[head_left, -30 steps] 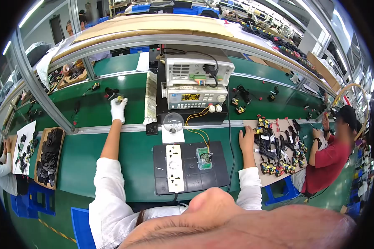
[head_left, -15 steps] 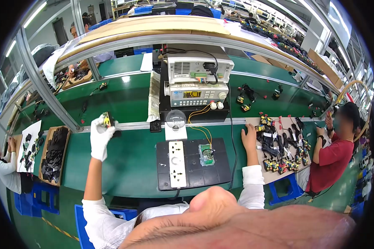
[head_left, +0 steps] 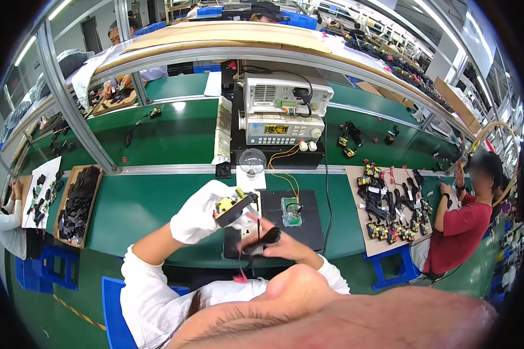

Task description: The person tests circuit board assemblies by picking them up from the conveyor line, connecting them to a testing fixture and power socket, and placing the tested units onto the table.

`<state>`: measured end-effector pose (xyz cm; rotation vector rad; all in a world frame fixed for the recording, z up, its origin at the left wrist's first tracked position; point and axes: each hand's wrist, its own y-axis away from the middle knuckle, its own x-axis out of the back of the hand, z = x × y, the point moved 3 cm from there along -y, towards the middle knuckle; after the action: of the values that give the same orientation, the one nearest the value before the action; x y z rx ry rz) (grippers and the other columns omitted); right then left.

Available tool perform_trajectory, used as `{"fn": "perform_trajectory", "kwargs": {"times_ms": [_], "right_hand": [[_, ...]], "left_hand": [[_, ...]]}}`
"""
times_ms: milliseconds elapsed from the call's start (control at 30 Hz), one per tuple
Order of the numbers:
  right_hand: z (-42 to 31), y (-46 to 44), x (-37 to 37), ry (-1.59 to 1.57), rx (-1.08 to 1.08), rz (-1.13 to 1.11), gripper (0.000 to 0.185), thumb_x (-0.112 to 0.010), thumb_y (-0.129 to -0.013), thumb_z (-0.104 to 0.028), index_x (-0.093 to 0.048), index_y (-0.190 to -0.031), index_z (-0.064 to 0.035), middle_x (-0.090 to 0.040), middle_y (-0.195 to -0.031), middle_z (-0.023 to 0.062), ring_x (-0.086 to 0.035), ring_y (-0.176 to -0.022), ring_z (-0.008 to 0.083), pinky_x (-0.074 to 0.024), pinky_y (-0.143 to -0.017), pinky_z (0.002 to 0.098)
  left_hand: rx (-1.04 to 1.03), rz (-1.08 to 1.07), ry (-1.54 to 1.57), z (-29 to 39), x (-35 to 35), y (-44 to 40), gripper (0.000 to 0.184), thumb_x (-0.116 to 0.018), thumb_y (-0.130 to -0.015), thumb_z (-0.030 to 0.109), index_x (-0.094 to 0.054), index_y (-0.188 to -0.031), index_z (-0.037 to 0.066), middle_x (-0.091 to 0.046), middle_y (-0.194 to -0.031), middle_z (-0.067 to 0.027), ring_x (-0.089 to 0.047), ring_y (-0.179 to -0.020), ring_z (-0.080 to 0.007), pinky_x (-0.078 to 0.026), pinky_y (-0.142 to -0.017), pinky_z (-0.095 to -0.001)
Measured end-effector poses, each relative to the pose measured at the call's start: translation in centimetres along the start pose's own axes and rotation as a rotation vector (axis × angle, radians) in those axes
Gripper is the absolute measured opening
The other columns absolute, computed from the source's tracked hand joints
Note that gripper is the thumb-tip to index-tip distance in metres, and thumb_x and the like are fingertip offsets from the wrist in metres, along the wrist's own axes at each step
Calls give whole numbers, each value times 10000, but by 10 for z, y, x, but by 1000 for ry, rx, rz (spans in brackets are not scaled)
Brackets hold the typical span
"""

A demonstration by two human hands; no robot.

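My left hand (head_left: 199,215), in a white glove, is closed on a power adapter (head_left: 234,208) with its circuit board and yellow parts exposed in a black case. From the adapter a black cable (head_left: 268,237) hangs in a bundle, with a red connector (head_left: 240,279) at its lower end. My bare right hand (head_left: 285,249) is at the cable bundle, its fingers smeared by motion; their grip does not show clearly. Both hands are above the near edge of a black board (head_left: 306,232), which bears a white power strip (head_left: 245,234) and a green circuit board (head_left: 291,212).
Stacked test instruments (head_left: 282,129) stand behind the board, near a clear dome (head_left: 252,162). A cardboard sheet (head_left: 374,247) with several adapters lies right, beside a co-worker in red (head_left: 468,224). A box of black parts (head_left: 78,203) stands left. A metal frame (head_left: 78,104) crosses the bench.
My left hand has brought the adapter from the far left to the middle, close to me. My right hand has left the cardboard sheet's edge and moved left to the cable.
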<state>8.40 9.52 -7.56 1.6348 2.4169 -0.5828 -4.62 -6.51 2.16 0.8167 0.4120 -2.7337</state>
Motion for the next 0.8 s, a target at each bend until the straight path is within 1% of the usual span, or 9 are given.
{"fn": "perform_trajectory", "kwargs": {"times_ms": [133, 167, 300, 400, 500, 533, 600, 633, 800], "right_hand": [[21, 28, -1, -171, -111, 86, 746, -663, -883, -303, -321, -1455, 34, -598, -976, 81, -581, -931, 173, -411, -930, 338], [18, 35, -2, -213, -66, 116, 647, -627, -897, -380, -473, -1335, 70, -597, -955, 78, -568, -883, 173, -395, -940, 340], [32, 63, 14, -459, 69, 153, 556, -636, -885, -414, -583, -1180, 55, -587, -1077, 108, -519, -912, 173, -392, -924, 340], [26, 78, 19, -228, 93, 219, 525, -698, -858, -348, -588, -1183, 49, -478, -1369, 169, -507, -971, 160, -419, -846, 314], [4, 88, 12, 134, 53, 191, 461, -748, -807, -220, -598, -1157, 39, -451, -1388, 218, -506, -1177, 214, -414, -930, 363], [-5, 93, 11, 287, -12, 223, 379, -754, -797, -76, -616, -1127, 51, -560, -1294, 197, -582, -1127, 204, -461, -889, 349], [-10, 112, 21, 636, -264, 116, 265, -723, -837, -63, -647, -1074, 31, -677, -1112, 148, -670, -866, 155, -512, -759, 279], [-27, 110, 10, 536, -215, 261, 159, -695, -868, -75, -672, -1004, 4, -726, -889, 89, -669, -686, 128, -515, -630, 230], [-44, 149, 44, 904, 13, 389, 149, -626, -898, -88, -691, -1007, -10, -714, -861, 75, -643, -672, 126, -496, -621, 232]], "left_hand": [[21, 115, 34, -10, 19, 2, 686, -879, -661, 214, -463, -1185, 63, -560, -1237, -176, -639, -1021, -288, -526, -893, -417], [3, 150, 45, -12, 27, 2, 692, -880, -665, 224, -474, -1202, 60, -551, -1272, -163, -627, -1030, -274, -514, -916, -411], [-4, 134, 177, -23, 41, 1, 663, -867, -691, 220, -500, -1224, 76, -494, -1366, -163, -607, -1047, -254, -499, -936, -388], [-39, 149, 137, -31, 36, -2, 550, -833, -751, 231, -527, -1183, 82, -507, -1324, -141, -596, -1025, -223, -490, -927, -368], [-76, 170, 53, -43, 38, -7, 496, -815, -777, 241, -535, -1155, 85, -526, -1263, -123, -584, -997, -205, -489, -897, -351], [-87, 195, 32, -45, 37, -9, 464, -804, -785, 222, -536, -1139, 87, -536, -1224, -122, -572, -975, -205, -486, -875, -343], [-111, 187, -16, -48, 51, -14, 459, -797, -782, 195, -532, -1141, 89, -536, -1238, -130, -583, -982, -229, -488, -884, -363], [-112, 185, -39, -47, 54, -16, 456, -786, -778, 145, -524, -1147, 85, -532, -1262, -141, -595, -998, -257, -491, -894, -382], [-200, 206, -346, -61, 86, -26, 510, -782, -743, 31, -522, -1180, 67, -513, -1326, -134, -591, -1077, -250, -482, -940, -370]]}}
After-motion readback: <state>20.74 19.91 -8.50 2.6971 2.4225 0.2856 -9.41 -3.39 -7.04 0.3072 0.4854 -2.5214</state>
